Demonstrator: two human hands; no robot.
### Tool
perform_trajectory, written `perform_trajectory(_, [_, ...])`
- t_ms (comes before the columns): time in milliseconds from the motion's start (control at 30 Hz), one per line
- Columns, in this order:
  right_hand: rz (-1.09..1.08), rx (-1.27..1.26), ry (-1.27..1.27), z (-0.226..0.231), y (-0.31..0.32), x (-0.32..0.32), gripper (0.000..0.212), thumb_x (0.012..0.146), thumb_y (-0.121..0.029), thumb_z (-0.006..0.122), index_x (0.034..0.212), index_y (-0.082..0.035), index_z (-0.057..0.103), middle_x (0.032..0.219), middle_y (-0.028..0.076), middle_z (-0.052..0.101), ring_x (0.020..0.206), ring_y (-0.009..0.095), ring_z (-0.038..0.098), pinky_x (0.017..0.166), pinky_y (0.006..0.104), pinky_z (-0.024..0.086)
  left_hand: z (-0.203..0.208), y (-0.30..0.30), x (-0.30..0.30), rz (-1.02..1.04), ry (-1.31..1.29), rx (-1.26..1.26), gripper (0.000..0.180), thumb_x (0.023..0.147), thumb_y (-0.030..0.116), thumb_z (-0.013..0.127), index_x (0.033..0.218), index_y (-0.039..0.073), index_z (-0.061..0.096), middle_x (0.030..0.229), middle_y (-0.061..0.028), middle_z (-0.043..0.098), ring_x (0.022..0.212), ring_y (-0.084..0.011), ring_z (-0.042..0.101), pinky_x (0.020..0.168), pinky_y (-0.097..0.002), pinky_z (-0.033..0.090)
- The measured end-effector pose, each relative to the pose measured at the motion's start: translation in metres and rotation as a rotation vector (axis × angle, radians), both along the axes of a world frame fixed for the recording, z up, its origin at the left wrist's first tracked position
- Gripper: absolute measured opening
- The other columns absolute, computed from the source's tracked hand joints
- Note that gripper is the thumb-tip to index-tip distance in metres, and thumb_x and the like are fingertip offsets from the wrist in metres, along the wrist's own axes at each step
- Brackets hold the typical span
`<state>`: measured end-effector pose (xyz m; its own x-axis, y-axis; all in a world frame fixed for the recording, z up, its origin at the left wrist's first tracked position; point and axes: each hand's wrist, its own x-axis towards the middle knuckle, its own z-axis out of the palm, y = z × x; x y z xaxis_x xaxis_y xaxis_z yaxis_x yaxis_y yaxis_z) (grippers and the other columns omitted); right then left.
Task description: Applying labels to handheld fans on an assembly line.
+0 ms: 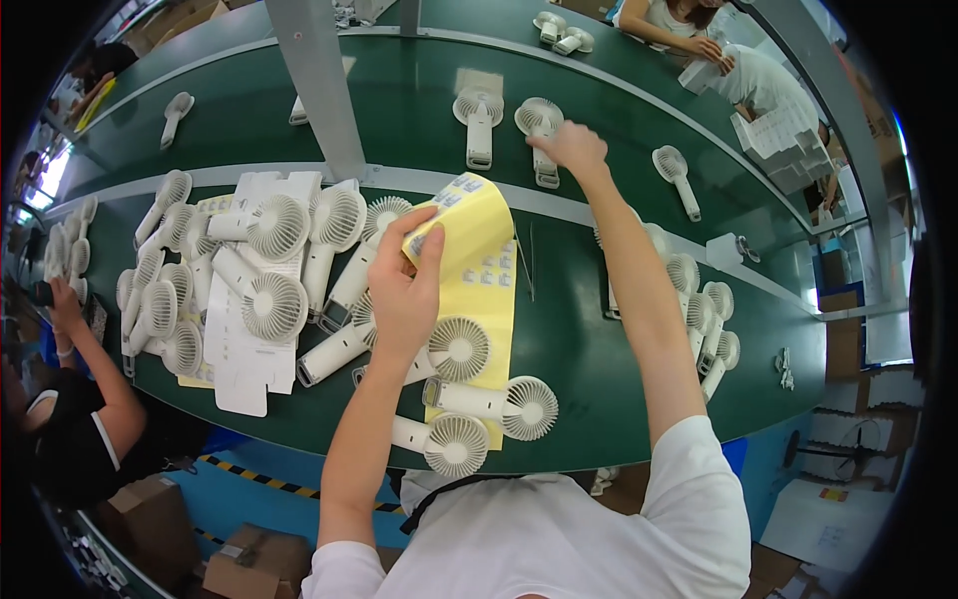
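Observation:
My left hand (pixel 406 285) pinches a yellow sticker sheet (pixel 479 225) with its top end curled up and rows of small pale labels on it. The sheet's lower part lies on the green table, under several white handheld fans (pixel 459 347). My right arm stretches across the metal rail to the far green strip. There my right hand (pixel 577 152), fingers curled, is closed at the upper handle of another white handheld fan (pixel 545 165); its fingertips are partly hidden. A similar fan (pixel 479 130) lies just left of it.
Many white fans pile up at left around white cardboard sheets (pixel 244 369), with more fans (pixel 704 314) at right. Tweezers (pixel 531 262) lie beside the yellow sheet. A metal post (pixel 319 90) rises from the rail. Co-workers sit at far right and at left; white boxes (pixel 783 145) stand stacked.

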<state>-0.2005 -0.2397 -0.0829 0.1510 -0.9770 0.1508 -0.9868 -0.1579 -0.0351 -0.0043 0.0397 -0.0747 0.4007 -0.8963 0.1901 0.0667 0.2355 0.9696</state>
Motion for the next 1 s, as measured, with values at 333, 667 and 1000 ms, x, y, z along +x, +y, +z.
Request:
perform_trajectory(333, [0.097, 0.046, -1.592, -0.007, 0.153, -0.051, 0.029, 0.097, -0.017, 0.064, 0.116, 0.001, 0.051, 0.109, 0.012, 0.068, 0.095, 0.020, 0.067, 0.092, 0.0335, 0.048, -0.001, 0.004, -0.002, 0.025, -0.020, 0.004, 0.030, 0.102, 0.021, 0.062, 0.122, 0.000, 0.063, 0.106, -0.0072, 0.068, 0.089, -0.0087, 0.064, 0.077, -0.0216, 0.050])
perform_trajectory(667, [0.262, 0.173, -1.321, -0.060, 0.270, -0.079, 0.012, 0.103, -0.010, 0.055, 0.113, -0.002, 0.055, 0.106, 0.005, 0.059, 0.103, 0.014, 0.059, 0.091, 0.0281, 0.045, 0.001, -0.005, -0.002, 0.041, -0.081, 0.038, 0.031, 0.100, 0.023, 0.065, 0.122, 0.001, 0.064, 0.108, -0.0086, 0.070, 0.094, -0.0113, 0.065, 0.082, -0.0231, 0.050])
perform_trajectory(1000, [0.035, 0.367, -1.688, -0.028, 0.296, -0.077, 0.030, 0.102, -0.012, 0.058, 0.124, -0.004, 0.040, 0.101, 0.008, 0.063, 0.087, 0.016, 0.065, 0.079, 0.0294, 0.052, -0.004, 0.000, 0.000, 0.023, -0.175, 0.071, 0.030, 0.100, 0.025, 0.066, 0.120, 0.002, 0.066, 0.106, -0.0076, 0.070, 0.094, -0.0111, 0.065, 0.083, -0.0229, 0.050])
